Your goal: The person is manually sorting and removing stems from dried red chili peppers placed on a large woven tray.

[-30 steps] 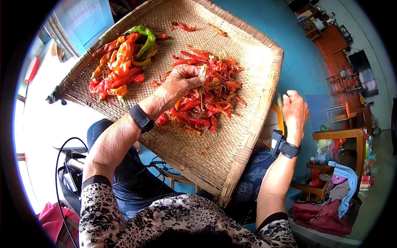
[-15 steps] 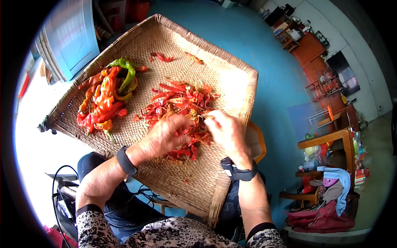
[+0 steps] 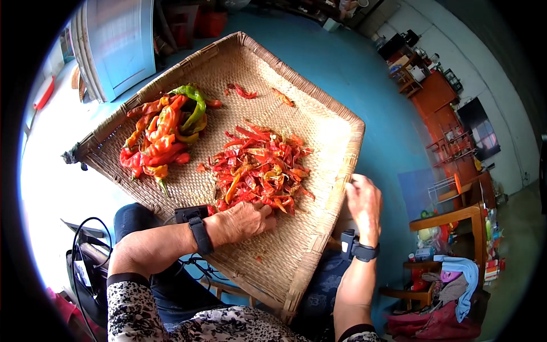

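Observation:
A shallow woven basket [image 3: 268, 259] rests across my lap. In its middle lies a heap of red and orange dried chili pieces [image 3: 259, 165]. My left hand [image 3: 242, 221] is at the near edge of this heap, its fingers curled closed; whatever they hold is hidden. Just outside the basket's right rim is my right hand [image 3: 364, 204], with its fingers bent inward and no visible object in them. To the left sits a pile of whole peppers [image 3: 165, 134], mostly red and orange, including a curved green pepper [image 3: 196, 108].
A few loose dried chili pieces [image 3: 244, 91] lie toward the basket's far corner. At right stands a wooden chair [image 3: 478, 228] with clothes [image 3: 464, 276] on it. A black bag [image 3: 85, 279] with a cable is at lower left. A blue door panel [image 3: 122, 51] stands at upper left.
My right hand has moved from the heap out past the basket's right rim. My left hand has come down to the heap's near edge. The camera view has shifted slightly.

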Motion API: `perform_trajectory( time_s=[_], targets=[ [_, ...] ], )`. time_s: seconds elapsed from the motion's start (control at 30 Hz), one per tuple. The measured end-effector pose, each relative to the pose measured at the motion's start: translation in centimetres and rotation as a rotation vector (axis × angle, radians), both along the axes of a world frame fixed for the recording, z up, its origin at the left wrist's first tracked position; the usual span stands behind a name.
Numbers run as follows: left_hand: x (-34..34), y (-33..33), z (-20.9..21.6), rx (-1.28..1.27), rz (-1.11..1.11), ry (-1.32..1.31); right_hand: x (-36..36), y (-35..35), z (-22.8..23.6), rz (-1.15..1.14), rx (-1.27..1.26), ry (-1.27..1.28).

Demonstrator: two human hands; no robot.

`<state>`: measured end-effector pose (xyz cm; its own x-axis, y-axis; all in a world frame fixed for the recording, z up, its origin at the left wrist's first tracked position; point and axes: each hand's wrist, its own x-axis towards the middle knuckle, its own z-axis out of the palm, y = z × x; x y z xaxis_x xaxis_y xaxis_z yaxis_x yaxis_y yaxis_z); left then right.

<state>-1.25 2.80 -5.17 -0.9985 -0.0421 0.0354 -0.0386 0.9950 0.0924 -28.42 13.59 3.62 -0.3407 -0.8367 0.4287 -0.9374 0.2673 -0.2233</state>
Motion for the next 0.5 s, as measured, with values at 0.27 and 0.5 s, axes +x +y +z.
perform_trajectory(
  time_s=[0.27,0.5],
  targets=[
    [0.1,-3.7,2.9,0.664,0.195,0.434,8.6,-4.5,-1.0,0.469,0.193,-0.202],
    [0.7,-4.7,3.5,1.086,0.406,0.463,11.2,-5.7,-1.7,0.571,0.222,-0.479]
  ],
)
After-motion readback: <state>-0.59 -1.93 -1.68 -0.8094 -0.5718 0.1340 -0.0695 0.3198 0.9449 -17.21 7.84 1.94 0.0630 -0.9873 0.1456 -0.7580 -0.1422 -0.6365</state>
